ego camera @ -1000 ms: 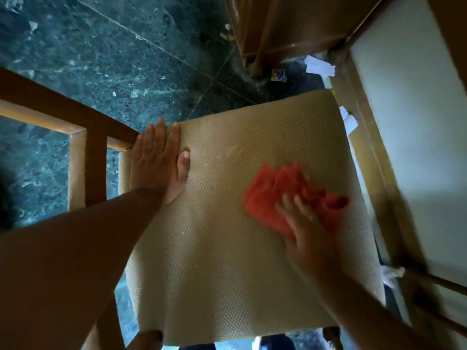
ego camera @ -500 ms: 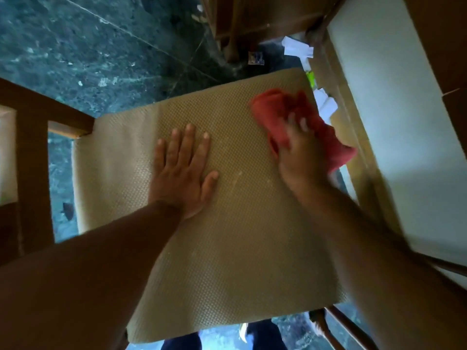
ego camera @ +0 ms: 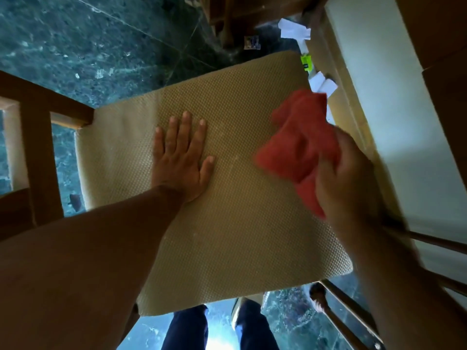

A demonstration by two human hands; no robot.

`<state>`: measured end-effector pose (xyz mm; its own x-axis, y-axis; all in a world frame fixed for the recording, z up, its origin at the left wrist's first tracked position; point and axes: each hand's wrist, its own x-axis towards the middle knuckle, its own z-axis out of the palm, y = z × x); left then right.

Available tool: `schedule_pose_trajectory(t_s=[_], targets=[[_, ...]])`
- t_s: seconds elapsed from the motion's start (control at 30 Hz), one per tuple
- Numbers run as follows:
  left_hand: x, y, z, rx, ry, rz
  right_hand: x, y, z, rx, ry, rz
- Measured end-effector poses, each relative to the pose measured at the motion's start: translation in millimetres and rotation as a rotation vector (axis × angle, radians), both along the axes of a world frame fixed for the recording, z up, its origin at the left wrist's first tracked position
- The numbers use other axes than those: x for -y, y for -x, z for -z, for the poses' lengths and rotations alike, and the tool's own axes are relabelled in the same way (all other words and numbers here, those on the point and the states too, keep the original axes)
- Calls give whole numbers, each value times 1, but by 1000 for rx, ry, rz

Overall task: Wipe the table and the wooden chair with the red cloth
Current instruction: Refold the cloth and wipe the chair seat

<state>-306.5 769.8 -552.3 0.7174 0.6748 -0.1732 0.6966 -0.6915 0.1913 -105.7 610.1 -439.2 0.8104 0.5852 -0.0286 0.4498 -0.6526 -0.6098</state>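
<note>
So my right hand [ego camera: 346,178] has its fingers clamped around the bunched-up red cloth [ego camera: 300,145], over the right side of the chair's woven seat [ego camera: 240,223]. My left hand [ego camera: 180,157] is spread flat, palm down, mid-seat. Wooden chair frame [ego camera: 40,157] sits off left, over green marble floor [ego camera: 75,46].

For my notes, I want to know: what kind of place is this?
Probably a home dining area: a wooden chair with a woven seat, a second chair beyond, and a polished green stone floor.
</note>
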Motion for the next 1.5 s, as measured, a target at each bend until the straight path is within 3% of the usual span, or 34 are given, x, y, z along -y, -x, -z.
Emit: schedule_pose_trajectory(t_s=[0.07,0.13,0.2,0.27,0.33,0.43,0.47,0.53,0.6,0.73,0.83,0.93,0.97,1.07,1.13,1.17,1.23,1.37,1.5], targets=[[0,0,2,-1,-5,-5,-11,25,22,96,165,-236],[1,-2,1,-18,-3,-2,36,84,51,150,372,-577],[2,-2,-4,-18,-2,-8,97,134,56,-37,468,-728],[1,-3,-10,-26,4,-6,144,154,51,-201,303,-726],[2,-5,-16,-59,24,-6,148,149,31,-371,118,-426],[-8,2,-28,-57,65,52,105,105,-14,-675,84,124],[-18,7,-33,-52,62,86,85,85,-26,-690,79,254],[-47,22,-39,-33,-20,91,40,43,-42,-527,-50,286],[-79,37,-38,-67,-74,23,-9,13,-39,-306,-114,153],[-92,43,-12,-108,-72,-48,-91,2,27,55,272,-231],[-91,43,-8,-85,-83,-25,-58,75,67,110,344,-438],[-92,44,-9,-55,-103,-34,23,149,50,-144,323,-819],[-90,43,-9,-55,-84,-30,38,157,38,-319,309,-826],[-89,44,-10,-52,-64,-41,21,121,11,-863,198,-443],[-91,44,-10,-73,-68,-42,-8,60,-7,-977,78,-82],[-91,45,-10,-78,-72,-34,-26,26,-18,-887,-12,51],[-91,45,-8,-71,-72,-33,-64,-22,-34,-524,-84,105],[-92,44,-6,-50,-71,-32,-117,9,18,168,191,-258],[-94,45,-6,-58,-47,-39,-58,124,56,6,227,-746]])
